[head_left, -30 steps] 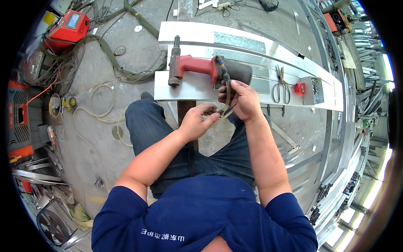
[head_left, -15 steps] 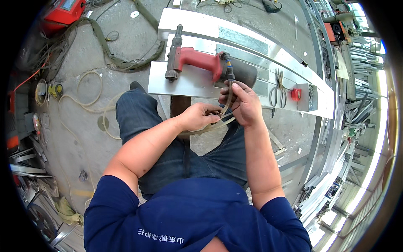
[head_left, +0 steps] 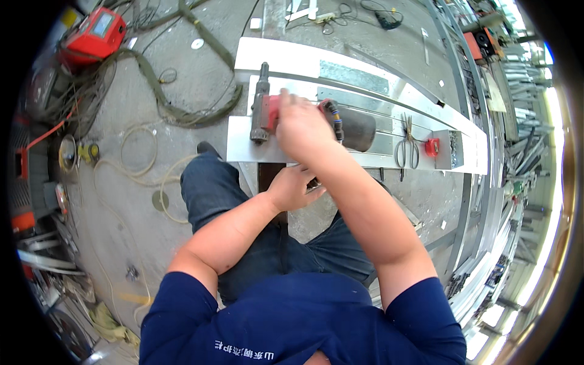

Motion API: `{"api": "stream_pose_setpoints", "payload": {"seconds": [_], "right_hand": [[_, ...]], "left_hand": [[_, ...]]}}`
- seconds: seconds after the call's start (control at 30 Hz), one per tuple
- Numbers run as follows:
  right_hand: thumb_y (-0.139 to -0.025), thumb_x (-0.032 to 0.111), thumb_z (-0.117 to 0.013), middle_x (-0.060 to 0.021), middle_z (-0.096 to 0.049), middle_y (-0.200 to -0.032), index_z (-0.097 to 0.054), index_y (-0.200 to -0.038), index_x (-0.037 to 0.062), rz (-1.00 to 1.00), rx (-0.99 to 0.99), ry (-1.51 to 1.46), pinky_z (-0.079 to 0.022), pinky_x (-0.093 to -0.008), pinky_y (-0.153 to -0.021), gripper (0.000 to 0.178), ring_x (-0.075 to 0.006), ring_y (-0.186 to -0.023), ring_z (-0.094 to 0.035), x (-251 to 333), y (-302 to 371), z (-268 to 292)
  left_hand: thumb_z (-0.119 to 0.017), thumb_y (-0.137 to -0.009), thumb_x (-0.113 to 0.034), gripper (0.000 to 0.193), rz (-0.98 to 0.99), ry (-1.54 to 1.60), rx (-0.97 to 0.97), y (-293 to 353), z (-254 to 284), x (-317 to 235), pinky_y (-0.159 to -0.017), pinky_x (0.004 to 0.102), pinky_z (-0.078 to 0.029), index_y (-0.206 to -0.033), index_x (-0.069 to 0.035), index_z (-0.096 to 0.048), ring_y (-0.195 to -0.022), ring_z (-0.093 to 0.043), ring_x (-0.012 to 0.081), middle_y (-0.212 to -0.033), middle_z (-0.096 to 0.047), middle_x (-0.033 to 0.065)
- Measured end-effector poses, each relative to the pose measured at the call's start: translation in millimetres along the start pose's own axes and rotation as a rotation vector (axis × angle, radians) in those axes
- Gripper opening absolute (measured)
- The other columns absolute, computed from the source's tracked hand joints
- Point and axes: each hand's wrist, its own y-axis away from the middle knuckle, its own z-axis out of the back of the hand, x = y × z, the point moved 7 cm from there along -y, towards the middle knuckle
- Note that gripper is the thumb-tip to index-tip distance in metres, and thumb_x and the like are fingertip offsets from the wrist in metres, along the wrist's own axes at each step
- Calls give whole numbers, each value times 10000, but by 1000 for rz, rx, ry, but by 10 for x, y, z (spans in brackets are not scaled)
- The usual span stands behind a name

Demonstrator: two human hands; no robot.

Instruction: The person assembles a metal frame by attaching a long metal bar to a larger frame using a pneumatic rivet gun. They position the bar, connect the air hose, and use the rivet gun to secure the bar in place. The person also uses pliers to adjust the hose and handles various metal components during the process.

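A pneumatic rivet gun point(head_left: 262, 115) with a red body, a dark nosepiece and a black round base point(head_left: 360, 131) lies on silvery metal panels in front of me. My right hand point(head_left: 302, 125) is closed over its red handle, slightly blurred and hiding most of it. At the gun's base end is a dark connector point(head_left: 337, 126) with a blue band. Below the panels' near edge, my left hand point(head_left: 292, 189) is pinched around a dark fitting point(head_left: 313, 182) on the air hose. The right forearm crosses in front and covers most of that hose.
Scissors point(head_left: 406, 146), a red tape measure point(head_left: 432, 146) and a metal box of small parts point(head_left: 449, 149) sit on the panels' right end. Pale hose point(head_left: 139, 143) coils on the floor at left. A red machine point(head_left: 96, 33) stands far left.
My right hand has let go of the connector and moved left onto the rivet gun's handle. The left hand keeps its pinch. The whole view has shifted slightly.
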Motion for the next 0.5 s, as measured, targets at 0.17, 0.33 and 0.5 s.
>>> {"api": "stream_pose_setpoints", "payload": {"seconds": [0.17, 0.33, 0.5], "right_hand": [[-901, 136, -592, -213, -650, -1157, -517, -1277, -25, -178, 145, 171, -527, -428, -921, 416, -349, -1090, -663, -128, -465, -409], [-845, 121, -658, -242, -640, -1152, -505, -1245, -14, -187, 149, -7, -553, -472, -863, 449, -400, -1015, -675, -98, -145, 141], [-789, 101, -732, -219, -679, -1016, -503, -1258, -6, -242, -160, -253, -552, -459, -798, 533, -421, -925, -675, -522, 787, 1347]], "left_hand": [[-740, -829, -271, 355, 41, 35, 54, 20, 21, -4, -744, 475, -548, -1113, -72, -666, -849, -684, 396, -924, -723, 180], [-776, -819, -268, 412, 142, 88, 172, 95, -56, 113, -808, 423, -554, -1161, -60, -682, -902, -706, 352, -966, -739, 155], [-812, -804, -361, 656, 158, 44, 398, 159, -134, -44, -984, 415, -501, -1342, -54, -596, -1134, -652, 348, -1197, -691, 180]]}}
